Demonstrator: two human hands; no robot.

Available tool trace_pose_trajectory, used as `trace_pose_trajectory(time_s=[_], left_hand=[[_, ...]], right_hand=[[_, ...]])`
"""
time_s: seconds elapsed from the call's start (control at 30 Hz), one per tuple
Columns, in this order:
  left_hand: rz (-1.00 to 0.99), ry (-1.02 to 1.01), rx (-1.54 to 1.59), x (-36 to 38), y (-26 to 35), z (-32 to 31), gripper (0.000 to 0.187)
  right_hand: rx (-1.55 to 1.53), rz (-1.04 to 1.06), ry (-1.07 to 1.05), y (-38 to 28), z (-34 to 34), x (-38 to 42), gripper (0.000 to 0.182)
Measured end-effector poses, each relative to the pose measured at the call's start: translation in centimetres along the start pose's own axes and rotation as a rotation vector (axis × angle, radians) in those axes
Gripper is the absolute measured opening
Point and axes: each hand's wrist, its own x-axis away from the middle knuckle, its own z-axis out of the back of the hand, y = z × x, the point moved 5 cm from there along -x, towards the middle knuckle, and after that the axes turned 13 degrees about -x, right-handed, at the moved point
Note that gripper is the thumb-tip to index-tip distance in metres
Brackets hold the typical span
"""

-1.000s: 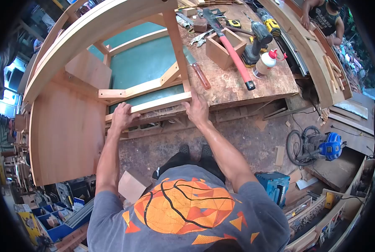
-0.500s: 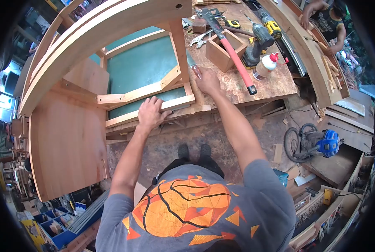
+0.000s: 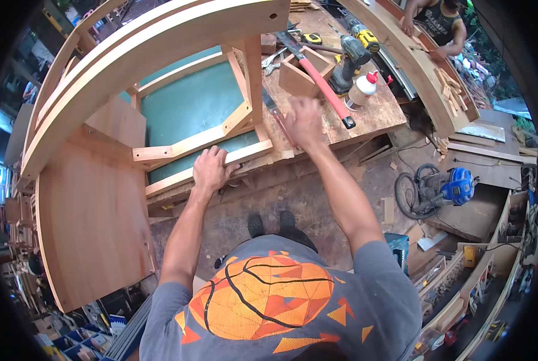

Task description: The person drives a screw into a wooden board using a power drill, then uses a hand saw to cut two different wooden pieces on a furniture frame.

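Large pale wooden frame [image 3: 160, 51] at the left of the tabletop [image 3: 374, 120], reaching over its near edge. Your left hand [image 3: 210, 169] is partly closed over the near rail [image 3: 254, 151], fingers across the top and thumb toward the near side. Your right hand [image 3: 306, 123], blurred, is half curled just to the right of a chisel-like tool [image 3: 283, 127] with a reddish handle; you cannot tell from this view whether it touches or grips anything.

Much of the frame looks put together. Its curved members, upright [image 3: 253, 78] and broad side panel [image 3: 94, 222] stand as 1 structure, and a diagonal brace [image 3: 238, 117] spans the inner corner. 2 dark holes show on the brace and 2 more on the crosspiece [image 3: 151, 154] to its left, apparently fastening points. The holes look uncovered and the wood looks bare, so filling and finishing seem undone. Whether the near rail is fixed or only resting cannot be told. A green surface [image 3: 191, 102] shows through the opening.

To the right of the frame lie an open wooden box [image 3: 292, 79], a red-handled tool [image 3: 329, 90] leaning across it, a white bottle [image 3: 360, 93] with a red cap, and 2 power drills. A co-worker [image 3: 446, 30] is at the far right.
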Motion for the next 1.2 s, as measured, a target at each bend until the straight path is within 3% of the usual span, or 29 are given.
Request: trace_pose_trajectory(time_s=[0.07, 0.13, 0.17, 0.23, 0.27, 0.33, 0.37, 0.53, 0.57, 0.6, 0.63, 0.67, 0.8, 0.87, 0.9, 0.97, 1.03, 1.2], left_hand=[[0.003, 0.003, 0.002, 0.9, 0.2, -0.3, 0.046], [0.006, 0.023, -0.001, 0.9, 0.2, 0.0, 0.045], [0.002, 0.044, -0.011, 1.0, 0.2, -0.2, 0.044], [0.016, 0.025, -0.040, 1.1, 0.4, -0.1, 0.045], [-0.001, 0.029, -0.041, 1.2, 0.5, -0.2, 0.045], [0.029, 0.032, -0.057, 1.3, 0.4, -0.2, 0.046], [0.024, 0.033, -0.050, 1.1, 0.4, -0.4, 0.046], [-0.033, 0.035, 0.070, 0.6, 0.6, -0.7, 0.047], [-0.061, 0.072, 0.137, 0.3, 1.1, -0.7, 0.049], [-0.087, 0.132, 0.201, 0.1, 2.6, 0.1, 0.052], [-0.129, 0.140, 0.321, -0.4, 4.2, 0.0, 0.057], [-0.166, 0.131, 0.368, -0.8, 6.4, 0.4, 0.056], [-0.237, 0.180, 0.574, -4.9, 14.4, 1.6, 0.061], [-0.215, 0.004, 0.366, -7.7, 17.3, -0.6, 0.057], [-0.201, 0.014, 0.365, -9.1, 18.0, -1.1, 0.057], [-0.211, -0.274, 0.072, -11.4, 19.2, -3.8, 0.055], [-0.256, -0.231, 0.009, -13.0, 19.6, -6.5, 0.054], [-0.324, -0.166, 0.088, -12.8, 19.0, -11.0, 0.044]], right_hand=[[0.224, 0.004, 0.107, -2.1, 4.9, -3.3, 0.039], [0.413, -0.204, -0.025, -0.2, 6.7, -6.0, 0.052], [0.413, -0.206, -0.008, 1.5, 6.7, -6.9, 0.052], [0.501, -0.416, -0.251, 5.5, 5.5, -6.5, 0.056], [0.505, -0.428, -0.239, 6.1, 5.8, -6.4, 0.056], [0.242, -0.558, -0.379, 5.5, 6.3, -6.1, 0.062], [0.249, -0.561, -0.378, 5.0, 7.0, -5.8, 0.062], [-0.237, -0.366, 0.057, -0.9, 9.9, 4.5, 0.061], [-0.252, -0.474, 0.059, -1.2, 9.4, 8.2, 0.062], [-0.446, -0.591, 0.025, -5.9, 11.1, 9.1, 0.063], [-0.570, -0.709, 0.076, -4.9, 9.9, 12.3, 0.065], [-0.504, -0.562, 0.130, -6.1, 10.3, 13.5, 0.065], [-0.616, -0.655, 0.198, -7.0, 10.8, 19.8, 0.063], [-0.583, -0.607, 0.287, -8.3, 12.7, 22.1, 0.060], [-0.546, -0.604, 0.245, -9.0, 14.0, 22.8, 0.059], [-0.515, -0.588, 0.199, -9.7, 16.5, 24.6, 0.058], [-0.508, -0.799, 0.079, -8.4, 17.6, 27.0, 0.056], [-0.542, -0.697, 0.116, -6.8, 19.1, 27.9, 0.058]])
